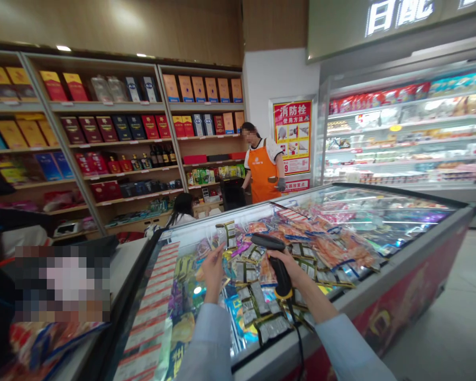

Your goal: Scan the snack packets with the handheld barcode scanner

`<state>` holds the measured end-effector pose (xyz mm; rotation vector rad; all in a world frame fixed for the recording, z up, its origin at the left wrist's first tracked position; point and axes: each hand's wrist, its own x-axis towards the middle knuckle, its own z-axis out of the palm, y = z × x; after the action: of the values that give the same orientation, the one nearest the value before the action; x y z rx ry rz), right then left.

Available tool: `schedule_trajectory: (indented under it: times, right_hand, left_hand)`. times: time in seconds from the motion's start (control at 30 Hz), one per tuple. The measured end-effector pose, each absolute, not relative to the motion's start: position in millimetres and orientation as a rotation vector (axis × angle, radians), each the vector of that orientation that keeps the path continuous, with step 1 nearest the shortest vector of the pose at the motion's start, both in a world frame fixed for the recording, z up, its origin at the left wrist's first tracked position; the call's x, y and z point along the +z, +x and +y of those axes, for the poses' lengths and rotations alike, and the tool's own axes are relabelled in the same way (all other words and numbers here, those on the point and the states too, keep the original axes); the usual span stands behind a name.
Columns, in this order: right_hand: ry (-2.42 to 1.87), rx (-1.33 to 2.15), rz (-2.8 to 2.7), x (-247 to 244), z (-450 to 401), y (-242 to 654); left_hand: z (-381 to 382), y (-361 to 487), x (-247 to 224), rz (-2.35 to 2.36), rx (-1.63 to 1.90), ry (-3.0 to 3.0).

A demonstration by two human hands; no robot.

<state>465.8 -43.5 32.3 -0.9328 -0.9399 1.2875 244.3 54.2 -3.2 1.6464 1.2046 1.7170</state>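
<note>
My left hand (213, 270) is in front of me with its fingers pinched at the lower edge of a small packet (227, 234), whose barcode side faces me. To its right, my right hand (289, 267) is wrapped round the grip of a black and yellow barcode scanner (281, 270). The scanner's head points left, toward the packet, and its cable hangs down over the freezer's edge. Below both hands, several silver-grey packets (254, 299) with dark edges lie on the glass top, and reddish bagged food (329, 243) is piled farther right.
A long chest freezer (412, 270) spans the view. A person in an orange apron (264, 172) stands behind it, near another person with dark hair (182, 209). Shelves of boxes (121, 127) line the left wall; a refrigerated display (408, 132) is at right. A counter (129, 259) adjoins the freezer.
</note>
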Motion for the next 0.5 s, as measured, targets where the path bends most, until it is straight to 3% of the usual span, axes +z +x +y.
schedule_trajectory:
  times: [0.5]
  right_hand:
    - [-0.749, 1.271, -1.049, 91.1, -82.6, 448.8]
  left_hand:
    - [18.6, 210.4, 26.2, 1.258, 1.873, 1.519]
